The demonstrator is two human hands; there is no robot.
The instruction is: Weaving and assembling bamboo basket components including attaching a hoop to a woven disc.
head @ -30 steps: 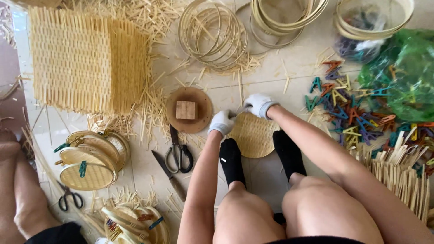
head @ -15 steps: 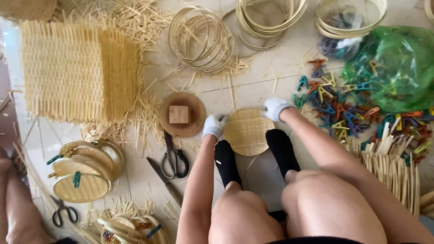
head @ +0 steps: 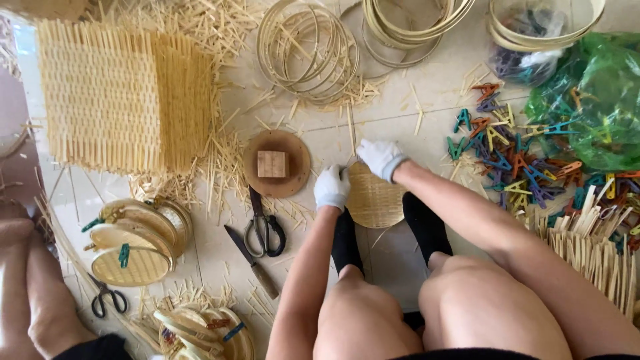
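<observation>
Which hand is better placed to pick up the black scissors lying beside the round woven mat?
Left, probably. The left hand rests on the mat's left edge, on the scissors' side. The right hand sits at the mat's top, farther away.

Two pairs of black-handled metal scissors lie on the floor, one (head: 265,225) beside the round wooden disc (head: 277,163), the other (head: 107,297) at lower left. One knife with a wooden handle (head: 252,262) lies there too. One small square wooden block (head: 273,164) sits on the disc. Two white-gloved hands (head: 331,187) (head: 381,159) touch one round woven bamboo mat (head: 375,197).
</observation>
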